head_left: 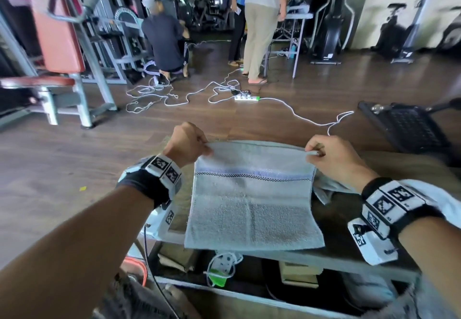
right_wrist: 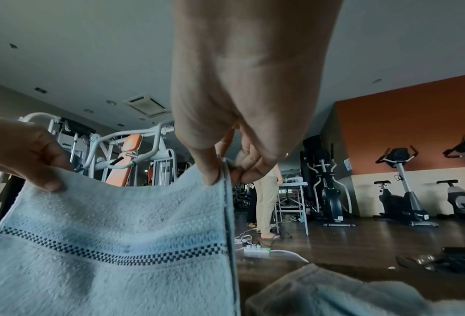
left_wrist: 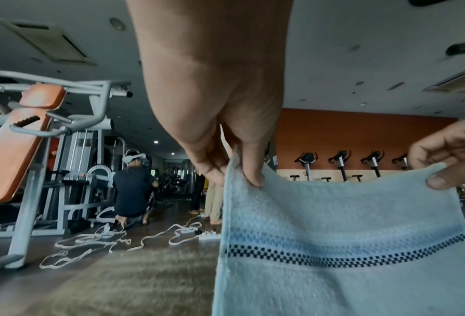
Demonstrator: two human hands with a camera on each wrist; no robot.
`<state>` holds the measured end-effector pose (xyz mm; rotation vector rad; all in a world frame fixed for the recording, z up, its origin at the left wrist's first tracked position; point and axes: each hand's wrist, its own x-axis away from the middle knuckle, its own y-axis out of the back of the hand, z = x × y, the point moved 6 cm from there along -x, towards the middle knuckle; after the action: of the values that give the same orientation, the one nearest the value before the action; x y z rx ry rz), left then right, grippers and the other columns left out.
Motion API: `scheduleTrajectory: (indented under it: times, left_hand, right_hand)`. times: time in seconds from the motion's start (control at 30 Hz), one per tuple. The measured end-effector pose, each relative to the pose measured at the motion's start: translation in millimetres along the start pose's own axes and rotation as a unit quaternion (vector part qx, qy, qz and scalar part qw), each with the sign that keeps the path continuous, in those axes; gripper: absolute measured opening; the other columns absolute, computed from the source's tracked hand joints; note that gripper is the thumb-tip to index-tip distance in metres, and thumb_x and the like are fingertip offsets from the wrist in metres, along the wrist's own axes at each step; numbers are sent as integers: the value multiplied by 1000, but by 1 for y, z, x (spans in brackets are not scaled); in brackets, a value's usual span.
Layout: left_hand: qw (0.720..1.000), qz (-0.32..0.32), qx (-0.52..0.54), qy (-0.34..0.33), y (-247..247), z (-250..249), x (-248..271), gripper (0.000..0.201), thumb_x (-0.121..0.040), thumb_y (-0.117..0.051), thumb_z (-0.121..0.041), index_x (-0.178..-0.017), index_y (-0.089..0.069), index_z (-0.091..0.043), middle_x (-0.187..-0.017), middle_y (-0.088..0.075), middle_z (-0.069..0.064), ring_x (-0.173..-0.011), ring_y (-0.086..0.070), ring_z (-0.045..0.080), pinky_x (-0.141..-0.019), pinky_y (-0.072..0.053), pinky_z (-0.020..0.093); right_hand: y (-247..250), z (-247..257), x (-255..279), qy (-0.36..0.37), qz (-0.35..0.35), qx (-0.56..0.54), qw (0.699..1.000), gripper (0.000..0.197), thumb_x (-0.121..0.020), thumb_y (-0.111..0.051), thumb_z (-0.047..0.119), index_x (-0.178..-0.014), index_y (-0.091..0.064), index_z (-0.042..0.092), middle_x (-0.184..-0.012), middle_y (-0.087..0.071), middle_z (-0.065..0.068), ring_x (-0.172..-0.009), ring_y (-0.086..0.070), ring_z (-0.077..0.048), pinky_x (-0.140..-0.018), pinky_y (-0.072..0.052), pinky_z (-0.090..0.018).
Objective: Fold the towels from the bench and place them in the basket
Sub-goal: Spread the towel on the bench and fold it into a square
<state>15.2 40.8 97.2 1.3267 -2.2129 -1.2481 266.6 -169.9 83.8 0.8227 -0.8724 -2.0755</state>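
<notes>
A pale blue towel (head_left: 252,201) with a blue band and a dark checked stripe lies spread over the bench (head_left: 409,169), its far edge lifted. My left hand (head_left: 192,144) pinches the far left corner between thumb and fingers. My right hand (head_left: 324,152) pinches the far right corner. The left wrist view shows the towel (left_wrist: 347,245) hanging from my left hand (left_wrist: 242,171). In the right wrist view the towel (right_wrist: 112,245) hangs from my right hand (right_wrist: 223,171). Another pale towel (right_wrist: 334,295) lies bunched on the bench to the right. No basket is in view.
White cables and a power strip (head_left: 245,97) trail over the wooden floor ahead. A weight machine with orange pads (head_left: 57,31) stands at the left. One person kneels (head_left: 164,41) and others stand (head_left: 259,24) beyond. Exercise bikes (head_left: 399,36) line the right wall.
</notes>
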Motion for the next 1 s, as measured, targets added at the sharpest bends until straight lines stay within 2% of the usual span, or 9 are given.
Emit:
scheduleTrajectory:
  times: [0.1,0.17,0.3,0.4,0.57,0.7,0.8,0.87,1.0]
  left_hand:
    - [1000,1,5,8,27,-16,14,19,-65,-90,-9,-74,-75,-3,-57,-59,-2,-34,-44,-3,-36,-32,6]
    - [1000,-9,-3,9,44,-24,14,21,-65,-90,-10,-77,-76,-3,-62,-62,0,-40,-45,-1,-37,-32,5]
    - [997,-73,3,1,72,-37,3,19,-66,-90,-12,-68,-71,-8,-57,-56,-2,-43,-42,0,-37,-30,4]
    - [996,-94,-4,-12,69,-39,-1,22,-69,-87,-12,-64,-67,-9,-55,-53,-3,-46,-42,5,-37,-31,6]
    - [992,34,-118,7,-3,-6,6,22,-71,-86,-18,-91,-78,-11,-97,-72,5,-79,-59,13,-70,-42,18]
    - [993,98,-15,-62,-74,-4,34,26,-74,-84,-15,-97,-74,-19,-104,-71,4,-92,-67,22,-78,-54,31]
    - [978,139,36,-154,-116,-25,61,26,-74,-84,-18,-97,-73,-22,-100,-70,-3,-91,-66,16,-81,-55,34]
    - [967,133,67,-209,-135,-36,72,26,-71,-86,-17,-93,-73,-19,-96,-70,-2,-88,-64,13,-81,-53,31]
    - [968,111,87,-206,-153,-46,70,24,-70,-85,-20,-83,-66,-13,-87,-64,3,-77,-58,17,-71,-50,34]
  right_hand:
    - [23,10,8,-1,16,4,1000,10,-82,-71,2,-82,-70,13,-79,-69,-1,-76,-60,-19,-59,-41,-18]
    - [36,17,3,-12,30,21,999,9,-82,-72,4,-83,-70,13,-77,-67,0,-76,-59,-21,-62,-41,-24]
    - [64,35,-14,6,-56,-10,998,10,-84,-68,2,-86,-69,11,-78,-63,-2,-74,-54,-19,-50,-33,-7]
    - [65,41,-16,15,-89,-38,995,11,-85,-67,5,-88,-70,15,-82,-66,-1,-74,-56,-17,-52,-34,-8]
    - [6,23,16,37,-1,-46,998,15,-82,-73,2,-85,-71,17,-69,-60,15,-61,-54,1,-56,-37,-7]
    - [-53,10,52,51,73,-52,995,13,-88,-69,3,-91,-71,15,-75,-57,24,-69,-55,16,-58,-39,-7]
    - [-80,4,64,77,84,-70,991,18,-85,-69,-1,-84,-68,18,-71,-62,31,-70,-58,9,-57,-39,-10]
    - [-86,5,65,95,80,-67,990,24,-83,-70,-2,-80,-66,22,-66,-61,19,-65,-57,0,-52,-37,-14]
    - [-88,6,60,90,69,-85,990,23,-84,-68,1,-89,-65,23,-70,-62,7,-64,-57,-11,-57,-45,-31]
